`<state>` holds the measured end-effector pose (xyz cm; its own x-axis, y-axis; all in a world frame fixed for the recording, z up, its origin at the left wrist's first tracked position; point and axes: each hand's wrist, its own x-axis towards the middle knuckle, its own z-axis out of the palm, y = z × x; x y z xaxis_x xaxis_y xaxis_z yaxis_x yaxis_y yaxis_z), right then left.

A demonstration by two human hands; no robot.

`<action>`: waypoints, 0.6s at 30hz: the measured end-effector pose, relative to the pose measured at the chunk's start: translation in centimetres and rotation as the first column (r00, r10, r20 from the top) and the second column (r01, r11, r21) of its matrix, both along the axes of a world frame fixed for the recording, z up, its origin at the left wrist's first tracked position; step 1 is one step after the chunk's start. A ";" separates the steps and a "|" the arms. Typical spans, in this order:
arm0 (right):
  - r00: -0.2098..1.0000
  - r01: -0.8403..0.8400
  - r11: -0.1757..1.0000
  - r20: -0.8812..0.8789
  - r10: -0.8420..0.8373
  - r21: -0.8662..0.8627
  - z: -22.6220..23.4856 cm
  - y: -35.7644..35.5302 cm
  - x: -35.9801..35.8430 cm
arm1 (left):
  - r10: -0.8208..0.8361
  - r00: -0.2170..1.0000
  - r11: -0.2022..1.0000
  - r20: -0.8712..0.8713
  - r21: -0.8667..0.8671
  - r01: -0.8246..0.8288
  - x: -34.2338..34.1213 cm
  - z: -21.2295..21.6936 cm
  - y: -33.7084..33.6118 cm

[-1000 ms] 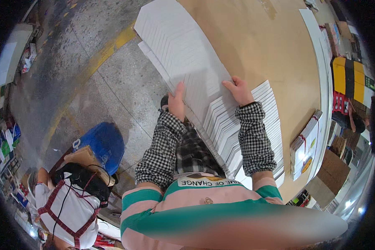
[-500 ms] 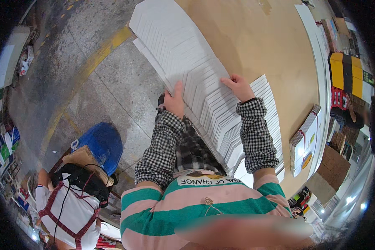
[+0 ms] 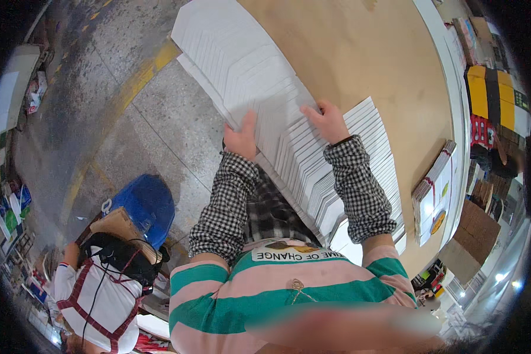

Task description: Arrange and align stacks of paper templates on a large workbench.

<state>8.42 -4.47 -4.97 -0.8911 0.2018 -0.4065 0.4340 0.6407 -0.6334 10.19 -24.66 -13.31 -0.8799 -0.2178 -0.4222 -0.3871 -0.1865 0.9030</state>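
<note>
Long fanned row of flat white cardboard sheets (image 3: 259,88) runs from the upper centre of the frame down to the lower right, lying along the edge of a tan wooden counter (image 3: 360,53). Left hand (image 3: 242,138), centre frame, lies flat on the left edge of the sheets, fingers stretched out, thumb side toward the floor; not gripping anything, just pressing or steadying. Right hand (image 3: 326,121), just right of centre, rests on top of the fanned sheets with fingers bent down onto them; cannot tell if it pinches a sheet or only pushes. Both forearms in black-and-white checked sleeves (image 3: 357,189) come up from the lower edge, over a pink and green striped shirt (image 3: 289,289). At right of frame, a smaller bundle of flat printed cartons (image 3: 433,197) tied with a red band lies on the counter, well apart from the hands. Grey concrete floor (image 3: 159,130) with a yellow painted line (image 3: 141,79) fills the upper left. Lower left: blue plastic tub (image 3: 144,203), and another person (image 3: 100,295) in a white top with dark red straps, near a brown cardboard piece (image 3: 115,224).
</note>
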 end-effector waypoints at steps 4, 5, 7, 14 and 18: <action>0.989 0.145 0.977 0.057 -0.137 -0.156 -0.9 0.7 1.4 | 0.013 0.998 0.993 0.066 -0.117 -0.005 -0.3 1.1 0.5; 0.989 0.146 0.976 0.059 -0.139 -0.159 -1.0 0.6 1.6 | 0.049 0.998 0.997 0.034 -0.054 -0.047 -0.3 1.1 0.6; 0.992 0.109 0.994 -0.059 -0.110 -0.026 -1.2 0.1 1.9 | 0.086 0.996 0.996 0.006 0.007 -0.086 -0.3 1.2 0.8; 0.989 0.069 0.996 -0.135 -0.060 0.062 -1.5 -0.5 2.1 | 0.082 0.996 0.996 0.016 -0.047 -0.082 -0.3 1.6 0.8; 0.984 0.052 0.997 -0.176 -0.040 0.062 -1.0 -0.8 2.0 | 0.082 0.994 0.994 0.071 0.066 -0.086 -0.7 1.4 0.6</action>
<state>10.46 -5.25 -6.01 -0.9363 0.2656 -0.2297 0.3505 0.6655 -0.6590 9.53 -24.08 -11.96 -0.8283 -0.2579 -0.4973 -0.4277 -0.2822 0.8587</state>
